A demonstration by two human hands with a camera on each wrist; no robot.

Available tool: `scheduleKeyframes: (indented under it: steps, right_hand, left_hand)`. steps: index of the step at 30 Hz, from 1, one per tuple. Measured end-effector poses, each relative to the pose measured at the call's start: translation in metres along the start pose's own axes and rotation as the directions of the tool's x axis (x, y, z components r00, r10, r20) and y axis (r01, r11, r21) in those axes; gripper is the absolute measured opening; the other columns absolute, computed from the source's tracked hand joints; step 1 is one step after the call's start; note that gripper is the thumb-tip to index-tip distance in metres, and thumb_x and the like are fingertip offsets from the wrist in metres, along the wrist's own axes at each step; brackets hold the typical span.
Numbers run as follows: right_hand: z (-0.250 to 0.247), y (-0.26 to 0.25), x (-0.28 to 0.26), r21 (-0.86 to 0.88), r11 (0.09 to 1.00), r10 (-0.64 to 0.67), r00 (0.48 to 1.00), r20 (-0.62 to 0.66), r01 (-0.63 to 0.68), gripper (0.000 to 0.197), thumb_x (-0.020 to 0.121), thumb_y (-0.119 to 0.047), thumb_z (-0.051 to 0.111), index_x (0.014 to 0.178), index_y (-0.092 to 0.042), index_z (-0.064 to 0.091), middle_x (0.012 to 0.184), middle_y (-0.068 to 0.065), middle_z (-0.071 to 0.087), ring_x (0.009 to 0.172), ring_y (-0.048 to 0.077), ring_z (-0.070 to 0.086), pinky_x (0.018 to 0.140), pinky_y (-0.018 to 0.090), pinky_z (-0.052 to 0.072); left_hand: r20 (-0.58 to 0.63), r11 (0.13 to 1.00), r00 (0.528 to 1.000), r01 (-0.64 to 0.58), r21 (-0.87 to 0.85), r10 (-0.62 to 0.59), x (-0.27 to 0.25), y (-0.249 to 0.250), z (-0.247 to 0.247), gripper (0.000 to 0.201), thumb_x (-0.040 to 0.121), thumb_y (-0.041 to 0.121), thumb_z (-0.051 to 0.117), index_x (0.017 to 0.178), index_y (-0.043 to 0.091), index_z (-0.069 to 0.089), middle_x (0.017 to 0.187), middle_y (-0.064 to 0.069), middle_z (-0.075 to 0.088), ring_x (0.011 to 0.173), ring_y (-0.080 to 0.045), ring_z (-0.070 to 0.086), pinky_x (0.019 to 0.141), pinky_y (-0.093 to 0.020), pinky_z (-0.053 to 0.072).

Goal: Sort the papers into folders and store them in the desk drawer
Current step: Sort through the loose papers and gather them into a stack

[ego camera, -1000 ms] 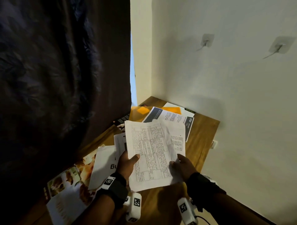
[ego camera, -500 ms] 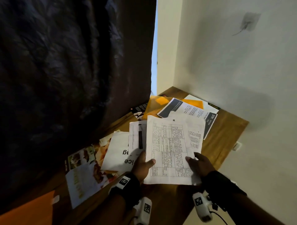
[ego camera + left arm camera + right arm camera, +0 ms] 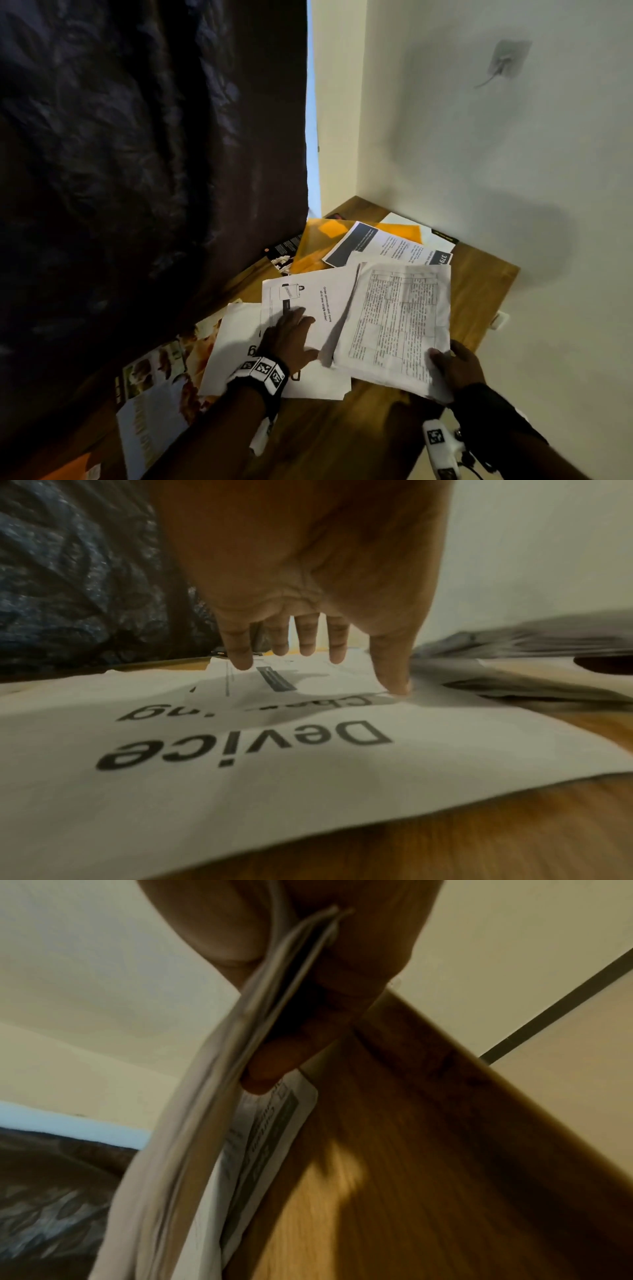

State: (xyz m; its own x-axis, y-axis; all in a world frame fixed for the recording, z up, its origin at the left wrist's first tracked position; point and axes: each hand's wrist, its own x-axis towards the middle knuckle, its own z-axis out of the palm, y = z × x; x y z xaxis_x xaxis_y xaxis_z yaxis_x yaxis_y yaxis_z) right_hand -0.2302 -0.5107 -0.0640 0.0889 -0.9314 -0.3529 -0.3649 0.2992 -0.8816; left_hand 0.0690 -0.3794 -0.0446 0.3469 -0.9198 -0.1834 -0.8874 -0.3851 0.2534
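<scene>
My right hand point(image 3: 452, 363) pinches the near right corner of a thin stack of printed table sheets point(image 3: 397, 325), lifted a little off the desk; the right wrist view shows the sheets' edges point(image 3: 260, 1010) clamped between thumb and fingers. My left hand point(image 3: 291, 337) lies flat, fingers spread, on a white sheet with small print point(image 3: 308, 301). In the left wrist view the fingertips point(image 3: 241, 658) touch that sheet, which lies over a page printed "Device" point(image 3: 240, 745). An orange folder point(image 3: 318, 246) lies at the desk's far end under a dark-headed leaflet point(image 3: 373, 246).
The wooden desk point(image 3: 479, 287) sits in a corner, white wall on the right, dark curtain point(image 3: 137, 171) along the left. A food brochure point(image 3: 154, 394) lies at the near left. A black booklet point(image 3: 284, 253) pokes out by the curtain. Bare wood shows near my wrists.
My left hand let go of the table sheets and moved left onto the white sheet on the desk. The right hand alone now holds the stack, shifted right.
</scene>
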Motion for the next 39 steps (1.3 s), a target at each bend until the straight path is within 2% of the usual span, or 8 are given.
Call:
scheduleKeyframes:
  steps: [6,14,16,18,22,27,31,39]
  right_hand:
    - [-0.018,0.006,0.014,0.001,1.0,-0.004,0.993,-0.114,0.004,0.033,0.09,-0.011,0.062,0.122,-0.001,0.059,0.121,0.021,0.062,0.1,0.035,0.056,0.088,0.042,0.045]
    - [-0.026,0.01,0.027,-0.004,1.0,-0.017,0.989,-0.149,0.016,0.029,0.09,-0.008,0.062,0.117,0.002,0.061,0.114,0.024,0.064,0.093,0.031,0.055,0.09,0.044,0.046]
    - [-0.026,0.01,0.026,0.01,1.0,-0.009,0.988,-0.157,0.01,0.028,0.09,-0.007,0.061,0.117,0.002,0.061,0.114,0.023,0.064,0.093,0.031,0.055,0.087,0.041,0.045]
    - [-0.027,0.012,0.028,0.014,1.0,-0.012,0.987,-0.159,0.014,0.029,0.09,-0.007,0.061,0.117,0.002,0.061,0.115,0.023,0.064,0.092,0.029,0.054,0.084,0.037,0.042]
    - [-0.027,0.017,0.031,0.021,1.0,-0.006,0.985,-0.172,0.01,0.032,0.088,-0.008,0.063,0.12,0.001,0.06,0.118,0.022,0.064,0.096,0.031,0.056,0.087,0.038,0.044]
    - [-0.031,0.022,0.035,0.026,1.0,0.001,0.978,-0.209,0.005,0.032,0.087,-0.009,0.064,0.118,0.0,0.061,0.117,0.023,0.065,0.105,0.038,0.059,0.091,0.044,0.047]
    - [-0.037,0.023,0.036,0.047,0.999,-0.002,0.973,-0.233,0.013,0.025,0.088,-0.006,0.064,0.111,0.003,0.062,0.109,0.025,0.065,0.097,0.036,0.059,0.088,0.044,0.046]
    - [-0.034,0.024,0.04,0.03,1.0,0.0,0.965,-0.262,0.008,0.027,0.087,-0.011,0.064,0.111,0.001,0.061,0.108,0.024,0.065,0.094,0.036,0.059,0.085,0.043,0.047]
  left_hand:
    - [0.008,0.966,0.999,-0.039,0.254,0.038,0.017,0.002,0.011,0.063,0.09,0.055,0.054,0.144,0.028,0.035,0.153,0.001,0.032,0.141,-0.025,0.03,0.11,-0.048,0.033]
    - [-0.166,0.829,0.917,-0.237,0.506,0.363,0.019,0.002,0.011,0.031,0.058,0.024,0.088,0.074,0.018,0.062,0.073,-0.002,0.062,0.058,-0.021,0.063,0.042,-0.031,0.048]
    - [-0.177,0.844,0.911,-0.253,0.473,0.372,0.023,0.0,0.008,0.028,0.066,0.026,0.086,0.078,0.016,0.062,0.077,-0.003,0.064,0.062,-0.021,0.066,0.044,-0.031,0.052]
    - [-0.109,0.896,0.941,-0.263,0.359,0.32,0.026,0.001,0.003,0.032,0.079,0.035,0.075,0.104,0.018,0.064,0.114,-0.005,0.066,0.101,-0.024,0.067,0.074,-0.041,0.058]
    - [0.047,0.93,0.983,-0.183,0.318,0.177,0.034,0.003,0.002,0.056,0.094,0.044,0.055,0.144,0.023,0.039,0.158,-0.001,0.029,0.145,-0.023,0.029,0.111,-0.049,0.033]
    - [0.077,0.837,0.963,-0.264,0.48,0.26,0.043,-0.003,0.007,0.03,0.076,0.033,0.077,0.096,0.016,0.062,0.112,-0.014,0.066,0.097,-0.032,0.069,0.073,-0.045,0.058]
    - [-0.014,0.816,0.944,-0.279,0.507,0.331,0.043,-0.001,-0.003,0.026,0.067,0.025,0.083,0.075,0.014,0.061,0.069,-0.005,0.063,0.05,-0.022,0.063,0.039,-0.031,0.049]
    - [-0.193,0.991,0.981,0.043,0.124,-0.018,0.054,0.013,-0.055,0.011,0.092,0.033,0.04,0.085,0.027,0.046,0.061,0.002,0.053,0.055,-0.02,0.062,0.048,-0.032,0.054]
